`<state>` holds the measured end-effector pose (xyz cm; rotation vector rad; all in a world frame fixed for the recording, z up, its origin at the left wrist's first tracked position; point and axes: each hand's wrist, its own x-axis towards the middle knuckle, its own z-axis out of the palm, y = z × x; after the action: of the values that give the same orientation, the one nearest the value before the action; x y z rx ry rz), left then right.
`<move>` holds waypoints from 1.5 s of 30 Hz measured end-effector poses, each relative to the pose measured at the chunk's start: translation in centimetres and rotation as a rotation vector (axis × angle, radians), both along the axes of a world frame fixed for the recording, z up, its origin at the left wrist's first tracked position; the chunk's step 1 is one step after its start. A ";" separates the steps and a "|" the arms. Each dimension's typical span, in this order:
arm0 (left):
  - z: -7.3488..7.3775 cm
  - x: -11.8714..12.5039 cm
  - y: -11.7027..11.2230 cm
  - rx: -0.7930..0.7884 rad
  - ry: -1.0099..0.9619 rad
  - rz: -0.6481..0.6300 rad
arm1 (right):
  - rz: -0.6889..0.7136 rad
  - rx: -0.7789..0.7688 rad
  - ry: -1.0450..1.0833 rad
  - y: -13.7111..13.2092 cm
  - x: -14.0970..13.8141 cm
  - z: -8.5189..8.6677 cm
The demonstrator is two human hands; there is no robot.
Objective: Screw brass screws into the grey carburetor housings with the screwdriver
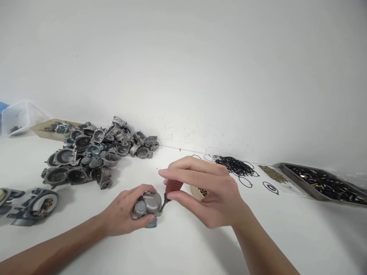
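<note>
My left hand (129, 210) is wrapped round a grey metal carburetor (151, 203) low over the white table, thumb on its near side and fingers over its far side. In my right hand (206, 191) is a screwdriver (173, 186) with a red handle, pinched between thumb and fingers. Its dark shaft slants down to the left, and the tip meets the right edge of the carburetor. Whether a screw sits under the tip is too small to tell. A round tub (196, 193) of small brass-coloured parts is partly hidden behind my right hand.
A heap of metal carburetor bowls (94, 149) lies left, near a tan tray (43, 131) and a clear bin (25, 114). Larger carburetor bodies (34, 208) sit at the left front. Black rubber rings (233, 166), small brass parts (272, 173) and a dark tray (318, 193) are right.
</note>
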<state>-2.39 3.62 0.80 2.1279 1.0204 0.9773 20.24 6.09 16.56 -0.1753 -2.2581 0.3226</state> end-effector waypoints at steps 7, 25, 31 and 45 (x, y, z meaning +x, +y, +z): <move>0.0 -0.1 0.0 -0.015 0.023 0.005 | 0.057 -0.077 -0.068 0.0 0.1 -0.1; -0.5 -0.2 0.0 0.019 0.019 0.005 | 0.095 -0.084 -0.065 -0.2 -0.1 -0.2; -0.1 -0.2 0.0 -0.039 0.012 0.002 | -0.024 -0.027 -0.018 -0.1 -0.1 -0.4; 0.2 -0.1 0.1 -0.075 -0.023 0.002 | -0.099 -0.062 -0.060 0.2 0.1 0.1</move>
<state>-2.44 3.70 1.05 2.0499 1.0321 0.9477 20.32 6.34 16.71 -0.3317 -2.2907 0.3387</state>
